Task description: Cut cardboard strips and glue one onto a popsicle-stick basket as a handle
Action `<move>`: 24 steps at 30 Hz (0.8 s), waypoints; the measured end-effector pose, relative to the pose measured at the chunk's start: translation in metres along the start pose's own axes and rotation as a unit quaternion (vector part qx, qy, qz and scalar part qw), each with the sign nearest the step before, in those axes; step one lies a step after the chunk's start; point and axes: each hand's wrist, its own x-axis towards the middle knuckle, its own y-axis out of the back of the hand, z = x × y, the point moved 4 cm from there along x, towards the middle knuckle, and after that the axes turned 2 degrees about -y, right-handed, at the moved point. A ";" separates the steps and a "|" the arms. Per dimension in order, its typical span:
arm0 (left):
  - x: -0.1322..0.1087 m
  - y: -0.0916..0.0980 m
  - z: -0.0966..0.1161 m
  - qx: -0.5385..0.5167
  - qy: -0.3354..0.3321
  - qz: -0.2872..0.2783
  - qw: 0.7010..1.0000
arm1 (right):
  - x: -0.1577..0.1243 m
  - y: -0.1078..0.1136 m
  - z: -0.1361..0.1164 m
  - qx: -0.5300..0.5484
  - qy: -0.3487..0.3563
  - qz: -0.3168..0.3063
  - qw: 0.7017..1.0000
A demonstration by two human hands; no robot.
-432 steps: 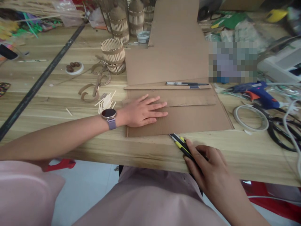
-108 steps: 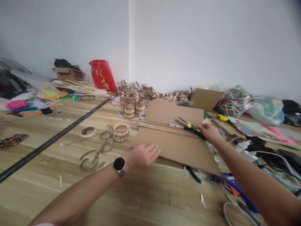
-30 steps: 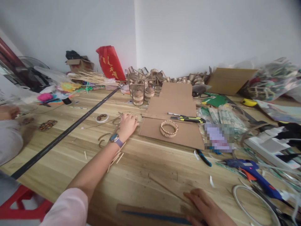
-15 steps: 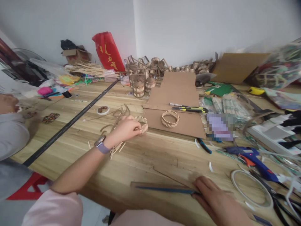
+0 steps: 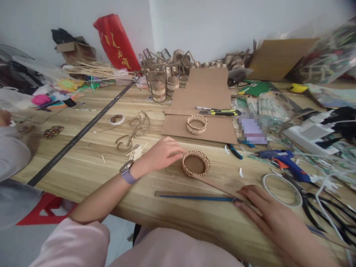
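My left hand (image 5: 165, 154), with a watch on its wrist, reaches over the table with its fingers stretched out. Its fingertips are at the left rim of a small round basket (image 5: 207, 165) made of short pale sticks with a brown base; whether they touch it I cannot tell. My right hand (image 5: 261, 207) pinches a thin brown strip (image 5: 215, 183) that slants up to the basket's near rim. Below it lies a blue-edged flat strip (image 5: 191, 198), its right end by my right fingers. Another stick ring (image 5: 197, 129) sits on cardboard (image 5: 175, 128) farther back.
To the right are a blue glue gun (image 5: 292, 163), a roll of tape (image 5: 265, 181), black scissors (image 5: 310, 211) and a white power strip (image 5: 308, 131). Cutters (image 5: 222, 112) lie on the cardboard. Small finished baskets (image 5: 158, 92) stand behind. Another person's sleeve (image 5: 12, 155) is at left.
The basket has moved right and nearer to me, with my left hand following it. The brown strip in my right hand now meets its rim. The camera view has tilted down.
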 end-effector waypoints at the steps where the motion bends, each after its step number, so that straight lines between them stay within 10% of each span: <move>1: -0.002 -0.007 0.007 -0.001 -0.018 -0.007 1.000 | 0.004 0.007 0.001 0.000 -0.008 0.010 1.000; 7: -0.011 -0.058 0.040 0.153 -0.112 -0.022 0.982 | 0.026 0.033 0.001 -0.040 -0.052 0.067 0.996; 15: -0.028 -0.017 0.026 0.172 0.027 0.058 0.983 | 0.028 0.053 0.004 -0.001 -0.147 0.109 0.983; 24: -0.013 -0.049 0.041 0.112 -0.005 -0.044 0.993 | 0.053 0.082 -0.005 0.116 -0.203 0.181 0.955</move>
